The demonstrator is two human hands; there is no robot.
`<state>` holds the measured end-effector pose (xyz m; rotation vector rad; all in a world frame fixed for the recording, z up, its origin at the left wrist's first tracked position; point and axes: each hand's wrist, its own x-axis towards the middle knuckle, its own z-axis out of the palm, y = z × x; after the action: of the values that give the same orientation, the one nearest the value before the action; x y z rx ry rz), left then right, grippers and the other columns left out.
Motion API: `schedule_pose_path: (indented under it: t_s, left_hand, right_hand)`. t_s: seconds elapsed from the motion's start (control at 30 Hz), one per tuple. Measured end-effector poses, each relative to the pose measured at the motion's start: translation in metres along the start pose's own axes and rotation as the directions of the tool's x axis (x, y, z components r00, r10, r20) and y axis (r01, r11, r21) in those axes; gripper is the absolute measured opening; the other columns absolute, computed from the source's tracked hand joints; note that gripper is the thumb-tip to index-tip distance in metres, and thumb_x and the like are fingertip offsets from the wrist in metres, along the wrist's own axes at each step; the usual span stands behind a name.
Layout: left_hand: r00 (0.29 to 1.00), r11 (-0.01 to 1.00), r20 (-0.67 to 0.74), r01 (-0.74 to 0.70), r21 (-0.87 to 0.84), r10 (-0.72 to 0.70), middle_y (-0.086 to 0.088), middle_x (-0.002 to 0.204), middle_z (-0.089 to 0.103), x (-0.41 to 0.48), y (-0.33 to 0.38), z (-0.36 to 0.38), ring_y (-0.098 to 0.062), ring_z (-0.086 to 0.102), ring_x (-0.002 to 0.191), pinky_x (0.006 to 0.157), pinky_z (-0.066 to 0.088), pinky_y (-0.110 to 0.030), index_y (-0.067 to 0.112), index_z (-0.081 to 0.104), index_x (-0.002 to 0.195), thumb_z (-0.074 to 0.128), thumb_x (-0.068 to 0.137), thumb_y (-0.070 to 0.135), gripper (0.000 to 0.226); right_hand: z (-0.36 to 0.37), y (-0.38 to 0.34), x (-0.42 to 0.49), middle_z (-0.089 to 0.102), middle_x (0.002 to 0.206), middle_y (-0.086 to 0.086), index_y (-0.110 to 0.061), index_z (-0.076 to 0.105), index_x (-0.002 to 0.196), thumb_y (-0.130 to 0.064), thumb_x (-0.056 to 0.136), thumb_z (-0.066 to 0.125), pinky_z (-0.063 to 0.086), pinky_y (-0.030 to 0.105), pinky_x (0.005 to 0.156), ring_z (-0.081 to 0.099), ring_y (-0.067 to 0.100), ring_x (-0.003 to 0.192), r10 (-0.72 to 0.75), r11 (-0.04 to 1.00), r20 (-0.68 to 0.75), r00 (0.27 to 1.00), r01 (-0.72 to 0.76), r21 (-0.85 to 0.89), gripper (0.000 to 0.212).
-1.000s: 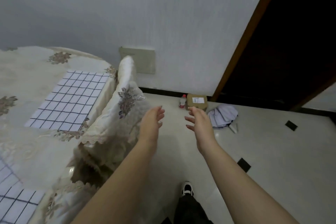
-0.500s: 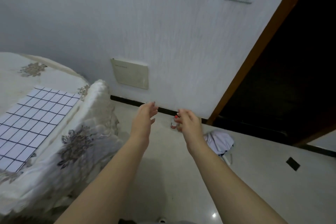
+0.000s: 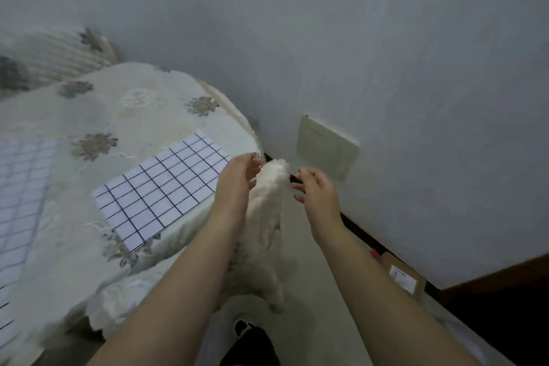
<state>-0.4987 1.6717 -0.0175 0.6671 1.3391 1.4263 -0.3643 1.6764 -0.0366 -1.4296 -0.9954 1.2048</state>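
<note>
Head view: left grip (image 3: 237,178) has fingers half-curled against the upright cloth fold (image 3: 271,184); we cannot tell if it pinches. Right grip (image 3: 315,190) hangs loose just right of the fold, holding nothing. We'd pinch the fold's top from both sides, then draw it evenly over the table (image 3: 142,116) edge. Box label (image 3: 402,278), right of and nearer than the right grip, is an unreadable blur.

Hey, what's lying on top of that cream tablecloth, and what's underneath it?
On the tablecloth lies a checked mat, with part of a second mat at the left edge. Underneath, the draped cloth hides the table completely, so nothing of it can be seen.
</note>
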Motion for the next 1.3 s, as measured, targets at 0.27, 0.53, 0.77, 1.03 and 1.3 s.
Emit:
schedule_pose_path:
  t_s: [0.27,0.53,0.77,1.03,1.3]
  left_hand:
    - [0.942,0.993,-0.329,-0.092,-0.073,0.063,-0.004,0.104,0.072,0.090,0.047,-0.085,-0.017,0.065,0.104,0.094,0.049,-0.037,0.014,0.065,0.104,0.051,0.092,0.028,0.023]
    - [0.816,0.990,-0.577,-0.104,-0.096,0.030,-0.003,0.104,0.071,0.126,0.061,-0.151,-0.016,0.065,0.103,0.097,0.048,-0.040,0.017,0.065,0.099,0.050,0.092,0.027,0.019]
    - [0.681,0.972,-0.713,0.010,0.234,0.165,0.005,0.106,0.066,0.143,0.028,-0.171,-0.014,0.059,0.104,0.086,0.042,-0.028,0.018,0.063,0.107,0.046,0.097,0.026,0.021]
    - [0.849,0.388,-0.377,0.227,0.893,0.371,-0.010,0.110,0.065,0.185,-0.046,-0.188,-0.027,0.059,0.105,0.090,0.045,-0.038,0.005,0.065,0.110,0.032,0.095,0.025,0.041]
    - [0.927,0.087,-0.345,0.335,0.938,0.146,-0.007,0.162,0.007,0.226,-0.066,-0.197,-0.021,-0.002,0.149,0.121,0.000,-0.039,0.011,0.014,0.152,0.023,0.102,0.027,0.053]
  right_hand:
    - [0.141,-0.037,0.084,0.065,0.101,-0.004,-0.019,0.064,0.098,-0.024,0.097,0.049,0.053,0.032,0.074,0.065,0.012,0.086,-0.098,0.994,0.316,0.944,0.107,-0.012,0.015]
    - [0.238,-0.028,0.110,0.065,0.100,0.001,-0.012,0.064,0.105,-0.023,0.098,0.048,0.054,0.032,0.075,0.064,0.013,0.086,0.001,0.996,0.538,0.843,0.050,-0.080,0.020]
    - [0.271,0.017,0.136,0.059,0.110,-0.004,-0.022,0.061,0.106,-0.027,0.096,0.050,0.045,0.024,0.086,0.056,0.010,0.102,-0.025,0.915,0.699,0.715,0.297,-0.271,0.016]
    - [0.296,0.078,0.172,0.050,0.133,0.011,-0.004,0.056,0.123,-0.015,0.096,0.042,0.033,0.039,0.110,0.038,0.027,0.131,-0.133,0.459,0.890,0.435,0.823,-0.334,0.032]
    - [0.332,0.115,0.177,0.006,0.162,0.004,-0.012,0.017,0.151,-0.024,0.096,0.040,-0.002,0.039,0.120,-0.004,0.021,0.149,0.070,0.133,0.963,0.261,0.954,-0.269,0.061]
